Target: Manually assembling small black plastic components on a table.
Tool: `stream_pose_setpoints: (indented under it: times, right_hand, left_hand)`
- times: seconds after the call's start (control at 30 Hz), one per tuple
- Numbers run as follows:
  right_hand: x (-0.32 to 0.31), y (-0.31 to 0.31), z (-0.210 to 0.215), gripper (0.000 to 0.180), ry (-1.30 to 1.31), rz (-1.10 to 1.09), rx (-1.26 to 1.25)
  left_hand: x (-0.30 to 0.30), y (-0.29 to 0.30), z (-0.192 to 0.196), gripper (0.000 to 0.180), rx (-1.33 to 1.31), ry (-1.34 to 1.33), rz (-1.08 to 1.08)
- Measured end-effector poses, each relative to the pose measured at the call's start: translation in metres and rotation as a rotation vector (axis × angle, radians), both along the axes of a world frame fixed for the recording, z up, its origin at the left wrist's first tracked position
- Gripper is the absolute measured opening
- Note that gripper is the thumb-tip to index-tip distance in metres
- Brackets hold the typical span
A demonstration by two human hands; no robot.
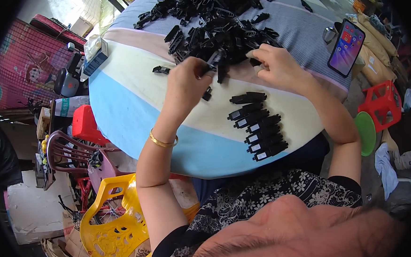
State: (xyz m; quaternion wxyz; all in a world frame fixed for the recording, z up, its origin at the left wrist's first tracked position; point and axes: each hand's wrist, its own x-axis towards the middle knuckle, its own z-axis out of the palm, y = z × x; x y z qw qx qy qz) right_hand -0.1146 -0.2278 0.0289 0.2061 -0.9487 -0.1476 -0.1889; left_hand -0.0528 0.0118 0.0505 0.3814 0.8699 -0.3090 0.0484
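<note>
My left hand (186, 80) is closed around a small black plastic part (214, 62) that sticks out between its fingers. My right hand (279, 65) rests with curled fingers at the edge of a big pile of black plastic parts (217, 19) and touches loose pieces there. Nearer to me, a neat column of several finished black pieces (259, 125) lies on the round table (134, 114), which is covered with a striped cloth. A single loose black part (161, 70) lies to the left of my left hand.
A smartphone (346, 47) with a lit screen leans at the table's right edge. Beside the table on the left stand a yellow plastic chair (110, 224) and a maroon chair (70, 153). A red stool (383, 103) and a green disc (366, 132) are on the right.
</note>
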Motion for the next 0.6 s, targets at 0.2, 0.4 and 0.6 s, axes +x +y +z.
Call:
stream_pose_setpoints:
  times: [0.2, 0.4, 0.6]
  right_hand:
    - [-0.011, 0.003, -0.003, 0.021, 0.445, 0.187, 0.359]
    - [-0.025, 0.005, 0.004, 0.029, 0.626, 0.428, 0.35]
    - [-0.021, 0.005, 0.0, 0.035, 0.445, 0.314, 0.468]
  left_hand:
    - [-0.024, -0.024, -0.027, 0.043, 0.187, 0.117, -0.252]
    - [-0.011, -0.016, -0.021, 0.044, 0.295, 0.245, -0.318]
    - [-0.01, -0.019, -0.038, 0.029, 0.223, -0.126, -0.347]
